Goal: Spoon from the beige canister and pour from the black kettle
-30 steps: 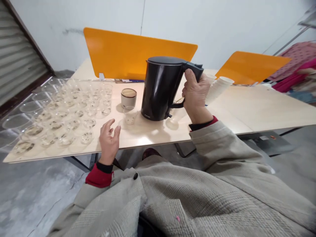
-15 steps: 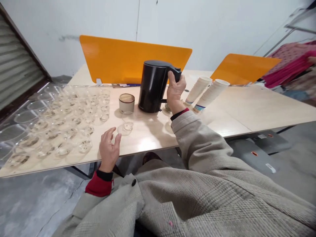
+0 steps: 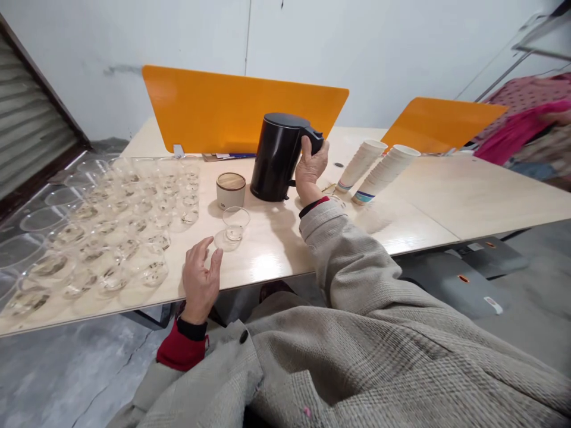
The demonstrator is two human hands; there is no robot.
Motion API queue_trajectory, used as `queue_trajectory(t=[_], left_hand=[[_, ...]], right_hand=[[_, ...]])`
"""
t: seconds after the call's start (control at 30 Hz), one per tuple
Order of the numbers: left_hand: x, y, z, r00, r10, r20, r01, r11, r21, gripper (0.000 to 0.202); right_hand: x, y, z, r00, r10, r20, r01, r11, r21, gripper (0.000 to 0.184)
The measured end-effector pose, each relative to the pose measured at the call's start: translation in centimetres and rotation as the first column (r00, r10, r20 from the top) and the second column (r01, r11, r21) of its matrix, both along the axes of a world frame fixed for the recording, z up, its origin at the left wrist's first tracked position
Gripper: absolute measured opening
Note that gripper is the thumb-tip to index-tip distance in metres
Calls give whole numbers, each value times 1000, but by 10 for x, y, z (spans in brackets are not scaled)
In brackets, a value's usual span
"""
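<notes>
My right hand (image 3: 311,169) is wrapped round the handle of a black electric kettle (image 3: 277,157), which is nearly upright; I cannot tell whether its base touches the table. My left hand (image 3: 201,278) is empty at the table's front edge, thumb and fingers apart. Just beyond its fingertips is a single clear plastic cup (image 3: 234,233) with a little clear liquid or a thick base at the bottom. Behind that cup sits a beige canister (image 3: 231,195) with a wood-coloured top.
Rows of clear plastic cups (image 3: 111,229) with dark bits inside crowd the table's left side. Two leaning stacks of white paper cups (image 3: 383,172) are on the right. An orange divider (image 3: 200,113) stands behind. Another person's hand (image 3: 557,117) shows at far right beside pink cloth.
The kettle has shifted slightly to the right in view and leans a little more. My right hand stays on its handle. My left hand keeps much the same pose.
</notes>
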State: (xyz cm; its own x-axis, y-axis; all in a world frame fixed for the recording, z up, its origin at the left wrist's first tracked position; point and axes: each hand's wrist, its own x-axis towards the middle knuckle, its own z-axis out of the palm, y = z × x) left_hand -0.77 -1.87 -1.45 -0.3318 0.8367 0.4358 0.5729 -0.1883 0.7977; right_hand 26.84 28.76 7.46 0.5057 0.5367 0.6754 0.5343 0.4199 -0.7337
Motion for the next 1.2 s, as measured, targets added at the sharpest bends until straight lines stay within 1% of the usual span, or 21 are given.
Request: queue_trajectory(t=[0.17,0.27,0.4,0.5,0.57,0.63,0.7,0.73,0.8,0.83,0.87,0.9,0.93,1.0,1.03,1.1,1.17,1.2], left_hand=[[-1,-1,1,999,-29,18,29,1000,9,45],[-1,-1,1,999,-30,31,30,999,16,45],[-1,-2,0,998,-36,45,34,999,29,46],[-2,-2,0,999,-35,28,35,999,23,46],[-3,-2,-1,1000,-29,12,29,999,19,46],[-4,-2,-3,1000,-20,1,20,1000,15,47],[-5,-1,-5,1000,-8,-2,8,1000,3,48],[-6,0,-7,1000,-3,-6,3,1000,-4,49],[-8,2,-8,999,-6,-34,6,1000,-23,54],[-9,4,-9,998,-11,-66,10,1000,-29,58],[-9,6,-9,994,-19,-109,15,999,-33,63],[-10,9,-9,986,-27,-162,21,999,-36,69],[-11,13,-9,975,-35,-221,28,999,-38,75],[-10,21,-8,941,-67,-331,52,997,-53,86],[-9,25,-8,921,-92,-378,68,995,-76,92],[-7,32,-7,882,-140,-449,77,985,-155,103],[-3,36,-7,846,-171,-505,48,968,-247,111],[-1,37,-7,828,-180,-531,28,959,-282,112]], right_hand=[[0,3,-1,999,-31,-9,31,998,-58,35],[-1,-1,3,997,-79,18,81,989,-126,31],[-6,-9,14,989,-141,35,145,959,-243,41],[-12,-15,24,985,-163,52,171,930,-325,56],[-18,-25,26,981,-176,86,195,921,-336,68],[-27,-46,23,974,-166,157,203,944,-259,77],[-37,-83,12,955,-120,270,160,978,-132,80],[-42,-107,4,940,-76,333,116,988,-101,79],[-51,-157,-17,897,44,440,17,991,-133,76],[-54,-180,-29,871,108,479,-24,984,-178,76],[-57,-200,-41,844,179,505,-59,968,-245,77],[-59,-215,-52,812,262,522,-89,938,-334,77],[-61,-226,-63,785,341,518,-108,898,-427,78],[-65,-234,-77,720,481,500,-130,802,-583,80],[-66,-233,-81,682,538,496,-135,758,-638,81],[-69,-227,-83,596,626,502,-129,692,-710,85],[-73,-221,-79,527,683,506,-110,645,-756,89],[-74,-219,-77,505,701,504,-99,627,-773,92]])
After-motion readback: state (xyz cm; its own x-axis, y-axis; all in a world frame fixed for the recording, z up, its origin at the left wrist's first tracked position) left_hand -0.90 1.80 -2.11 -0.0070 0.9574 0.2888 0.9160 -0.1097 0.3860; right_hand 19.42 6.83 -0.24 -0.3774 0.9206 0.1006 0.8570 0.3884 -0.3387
